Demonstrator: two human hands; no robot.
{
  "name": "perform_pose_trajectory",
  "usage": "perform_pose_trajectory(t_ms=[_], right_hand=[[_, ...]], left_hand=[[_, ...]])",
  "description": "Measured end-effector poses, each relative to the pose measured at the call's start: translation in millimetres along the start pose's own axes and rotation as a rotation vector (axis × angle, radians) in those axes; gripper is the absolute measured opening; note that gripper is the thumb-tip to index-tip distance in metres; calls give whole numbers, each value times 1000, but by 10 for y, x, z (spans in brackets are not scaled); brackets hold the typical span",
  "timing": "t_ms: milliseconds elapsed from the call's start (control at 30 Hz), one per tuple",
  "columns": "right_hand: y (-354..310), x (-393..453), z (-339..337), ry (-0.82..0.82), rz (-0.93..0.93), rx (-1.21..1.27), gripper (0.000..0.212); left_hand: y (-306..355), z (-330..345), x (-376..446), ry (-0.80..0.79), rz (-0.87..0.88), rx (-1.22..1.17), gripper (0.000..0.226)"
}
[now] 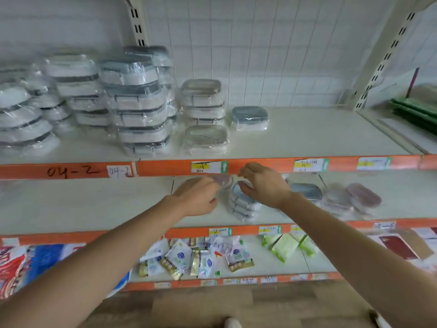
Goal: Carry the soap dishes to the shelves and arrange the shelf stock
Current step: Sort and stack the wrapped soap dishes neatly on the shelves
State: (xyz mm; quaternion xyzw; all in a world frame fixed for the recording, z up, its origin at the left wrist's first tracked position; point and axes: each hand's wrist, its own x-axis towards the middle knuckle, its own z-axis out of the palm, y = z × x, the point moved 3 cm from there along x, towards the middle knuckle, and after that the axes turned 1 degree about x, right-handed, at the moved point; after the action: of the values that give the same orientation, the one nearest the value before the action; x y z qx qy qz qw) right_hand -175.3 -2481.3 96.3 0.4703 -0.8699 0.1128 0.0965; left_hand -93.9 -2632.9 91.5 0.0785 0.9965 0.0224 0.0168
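Both hands reached into the middle shelf [94, 204]. The left hand [197, 197] pinched a wrapped pink soap dish [222, 180]. The right hand [264, 185], fingers curled, touched a stack of blue soap dishes [243, 204]; its grip could not be determined.

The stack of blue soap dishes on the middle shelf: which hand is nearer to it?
Right. The right hand is over the top of the stack of blue soap dishes; the left hand is just beside it, holding a pinkish wrapped dish.

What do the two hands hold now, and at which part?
Both the left hand and the right hand pinch a wrapped pinkish soap dish at its edges, above the blue-grey stack; blur hides the exact grip.
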Motion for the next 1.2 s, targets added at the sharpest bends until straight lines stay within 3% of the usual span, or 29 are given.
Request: perform_pose_trajectory(t_ms=[167,300,400,533,667,833,1000,1200], right_hand=[[-94,-416,740,-270,104,-54,49],[104,-387,1254,-309,252,-76,61],[339,-280,1647,-305,312,-102,69],[692,-25,2032,-211,372,-121,86],[1001,152,2372,-262,469,-163,109],[1137,178,2674,-170,496,-261,94],[1203,216,2640,-218,544,-155,79],[1175,169,2628,-230,537,-203,84]], left_hand=[[-112,740,-144,-135,-124,-65,45],[-440,1335,7,-196,-313,-105,57],[-772,1757,271,-148,-451,-158,63],[-1255,2249,817,41,-627,-254,70],[-1659,2699,1281,90,-768,-209,89],[-1816,3141,1549,52,-863,-226,101],[-1799,3245,1519,84,-818,-123,81],[-1631,3190,1465,32,-794,-85,72]])
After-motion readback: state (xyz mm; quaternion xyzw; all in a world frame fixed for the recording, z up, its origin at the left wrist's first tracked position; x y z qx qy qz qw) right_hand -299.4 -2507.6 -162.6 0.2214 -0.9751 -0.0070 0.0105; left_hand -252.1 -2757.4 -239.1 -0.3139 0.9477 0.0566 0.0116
